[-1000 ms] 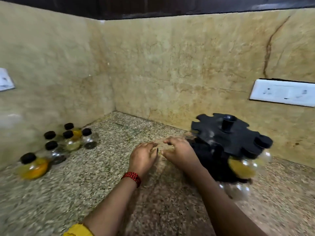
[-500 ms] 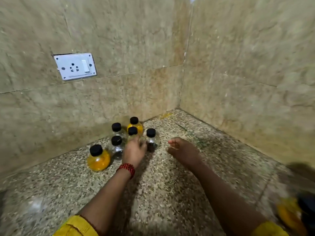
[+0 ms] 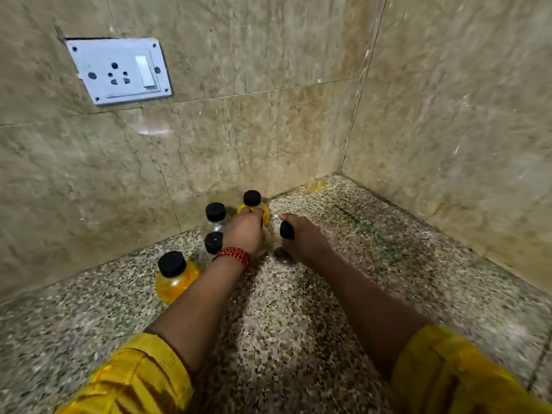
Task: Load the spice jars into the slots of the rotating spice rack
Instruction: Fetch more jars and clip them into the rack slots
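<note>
Several round spice jars with black caps stand in the corner of the speckled counter (image 3: 283, 330). A yellow-filled jar (image 3: 174, 280) is nearest, with two clear jars (image 3: 215, 216) (image 3: 213, 242) behind it and another yellow jar (image 3: 252, 199) at the back. My left hand (image 3: 243, 234) is curled over a jar that it almost wholly hides. My right hand (image 3: 307, 242) grips a clear jar (image 3: 286, 230) around its neck, and the jar's base still meets the counter. The rotating rack is out of view.
Two tiled walls meet in a corner (image 3: 343, 171) just behind the jars. A white switch and socket plate (image 3: 119, 70) is on the left wall. Open counter stretches to the right and toward me.
My view swung left from the black rack to the jar cluster. Both hands reached forward; the left closed over one jar and the right took hold of the clear jar beside it.
</note>
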